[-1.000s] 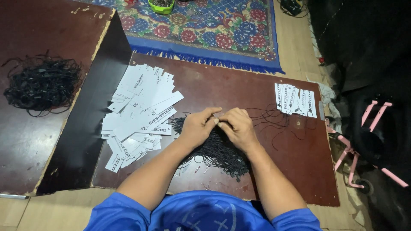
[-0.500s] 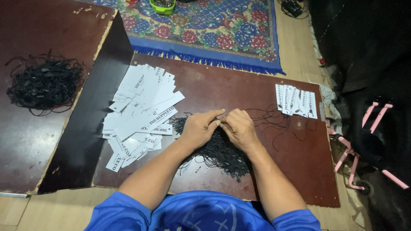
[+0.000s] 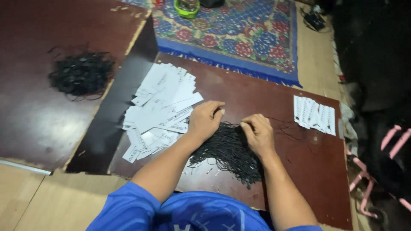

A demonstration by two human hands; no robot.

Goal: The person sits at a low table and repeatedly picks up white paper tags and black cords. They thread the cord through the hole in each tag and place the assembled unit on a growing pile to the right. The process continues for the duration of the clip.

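Where they were pinched together, left hand (image 3: 206, 119) and right hand (image 3: 257, 133) have parted, fingers curled on black strings (image 3: 231, 152).

Two dark brown boards (image 3: 265, 102) are laid on a pale floor (image 3: 43, 201). A patterned blue rug (image 3: 248, 38) is spread beyond them, dimly lit.

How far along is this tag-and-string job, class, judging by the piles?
Done, it seems: a small row of tags lies set apart on the right. In hand: the left hand and right hand rest on the black strings. Left: the big heap of loose tags and another string pile.
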